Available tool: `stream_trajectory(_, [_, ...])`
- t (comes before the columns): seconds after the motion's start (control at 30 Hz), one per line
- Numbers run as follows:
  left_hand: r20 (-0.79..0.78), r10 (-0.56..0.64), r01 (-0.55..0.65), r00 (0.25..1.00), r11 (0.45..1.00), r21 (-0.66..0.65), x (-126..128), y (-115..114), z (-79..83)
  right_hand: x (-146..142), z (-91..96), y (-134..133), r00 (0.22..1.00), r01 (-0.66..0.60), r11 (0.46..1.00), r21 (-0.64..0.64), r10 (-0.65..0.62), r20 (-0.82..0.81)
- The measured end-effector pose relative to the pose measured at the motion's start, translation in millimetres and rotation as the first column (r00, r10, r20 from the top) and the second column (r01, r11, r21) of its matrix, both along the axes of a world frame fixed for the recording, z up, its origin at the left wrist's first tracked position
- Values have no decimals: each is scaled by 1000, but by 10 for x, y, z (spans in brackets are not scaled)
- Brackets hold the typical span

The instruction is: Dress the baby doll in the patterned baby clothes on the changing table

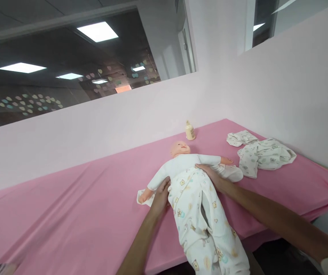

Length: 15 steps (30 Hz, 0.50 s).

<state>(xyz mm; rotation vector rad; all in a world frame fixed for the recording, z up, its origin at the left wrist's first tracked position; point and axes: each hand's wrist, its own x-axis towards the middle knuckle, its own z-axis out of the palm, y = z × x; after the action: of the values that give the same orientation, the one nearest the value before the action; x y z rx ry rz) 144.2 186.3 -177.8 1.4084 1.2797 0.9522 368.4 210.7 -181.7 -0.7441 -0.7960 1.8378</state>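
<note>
Doll (186,179) in white top (184,164) and patterned trousers (191,208) lies face-up on the pink-covered bench (80,198), legs past its near edge. Left hand (161,194) and right hand (212,176) touch the waist's two sides; whether they grip cloth, I cannot tell. Beyond stands a pump bottle (190,132); rightward, printed clothes (274,153).

Baby doll (184,164): numbered one, with two arms in sight.
Printed trousers (191,214): numbered one pair.
Bare hands: came to two, one left hand (160,194) and one right hand (212,177).
Pump bottle (190,131): numbered one.
Printed baby clothes (274,152) at the right: looked like two bundles, though overlap made the exact number of pieces uncertain.
Pale cloth (232,173) under the doll: showed at two spots, could not be told as one piece or two.
Pink sheet (75,214): numbered one.
Windows (168,46): came to two.
White ceiling light panels (98,31): reached at least six.
</note>
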Motion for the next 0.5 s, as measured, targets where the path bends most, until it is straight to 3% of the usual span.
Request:
stream_trajectory(0.07, [-244,53,-2,968,979,202,-60,-23,-82,4,-24,21,1000,-2,1000,5,2,-22])
stream_trajectory(0.13, [-517,168,37,839,931,364,-132,-47,-175,13,-48,45,999,1,1000,4,-1,-39])
stream_trajectory(0.2, [-706,294,42,644,908,417,-213,-60,-241,26,-70,66,998,-1,1000,7,1,-58])
stream_trajectory(0.3, [-821,385,-114,422,921,373,-361,-46,-245,48,-95,89,997,11,1000,10,-10,-72])
stream_trajectory(0.4, [-840,404,-292,362,905,309,-522,5,-169,62,-99,99,997,31,999,4,-31,-66])
stream_trajectory(0.5, [-821,393,-355,414,900,252,-651,63,-109,62,-70,86,997,32,999,0,-32,-69])
